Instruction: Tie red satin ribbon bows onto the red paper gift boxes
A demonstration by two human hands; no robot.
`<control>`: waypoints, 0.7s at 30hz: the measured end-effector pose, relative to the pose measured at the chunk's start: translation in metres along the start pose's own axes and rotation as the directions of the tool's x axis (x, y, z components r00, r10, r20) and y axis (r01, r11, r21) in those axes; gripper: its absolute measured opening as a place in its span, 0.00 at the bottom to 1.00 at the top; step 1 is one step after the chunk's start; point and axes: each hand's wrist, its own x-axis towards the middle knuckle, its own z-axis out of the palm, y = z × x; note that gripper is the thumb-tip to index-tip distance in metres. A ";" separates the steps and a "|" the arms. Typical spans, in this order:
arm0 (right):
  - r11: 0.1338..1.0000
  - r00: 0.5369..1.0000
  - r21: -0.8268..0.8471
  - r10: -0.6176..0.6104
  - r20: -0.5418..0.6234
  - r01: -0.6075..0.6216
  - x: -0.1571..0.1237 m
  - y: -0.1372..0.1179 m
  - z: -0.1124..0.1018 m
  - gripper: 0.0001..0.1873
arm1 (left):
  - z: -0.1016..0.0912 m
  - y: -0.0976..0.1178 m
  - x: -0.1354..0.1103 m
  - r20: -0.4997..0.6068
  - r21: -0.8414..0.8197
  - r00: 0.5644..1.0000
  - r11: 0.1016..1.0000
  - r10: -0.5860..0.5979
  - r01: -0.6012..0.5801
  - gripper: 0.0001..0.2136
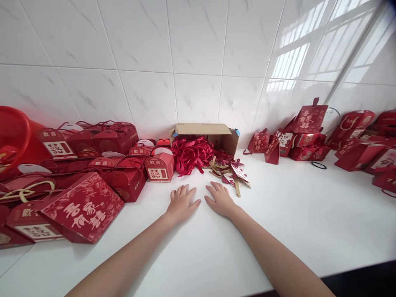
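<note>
My left hand (182,201) and my right hand (220,199) lie flat, palms down, side by side on the white counter (278,214), fingers stretched out, holding nothing. Just beyond them a cardboard box (206,133) lies on its side against the tiled wall with red ribbons (189,153) spilling out. A heap of red and gold paper tags (230,172) sits right of the ribbons, close to my right fingertips. A small red gift box (160,167) with a white label stands left of the ribbons.
Many folded red gift boxes (83,206) are stacked at the left beside a red bucket (15,136). More red boxes and bags (309,132) crowd the back right. A black loop (318,165) lies on the counter. The counter's front edge runs at lower right.
</note>
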 end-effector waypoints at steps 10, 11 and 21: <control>1.000 1.000 -0.015 -0.002 0.009 0.002 -0.002 0.000 0.000 0.28 | 0.001 0.000 -0.001 0.010 0.009 1.000 1.000 0.001 -0.001 0.26; 1.000 1.000 -0.017 -0.001 0.012 0.001 -0.002 0.000 0.001 0.28 | 0.001 0.000 -0.001 0.011 0.010 1.000 1.000 0.002 -0.002 0.26; 0.999 1.000 -0.035 0.000 0.018 0.001 -0.003 -0.001 0.002 0.29 | -0.002 0.001 -0.002 0.031 0.024 1.000 1.000 0.001 -0.002 0.26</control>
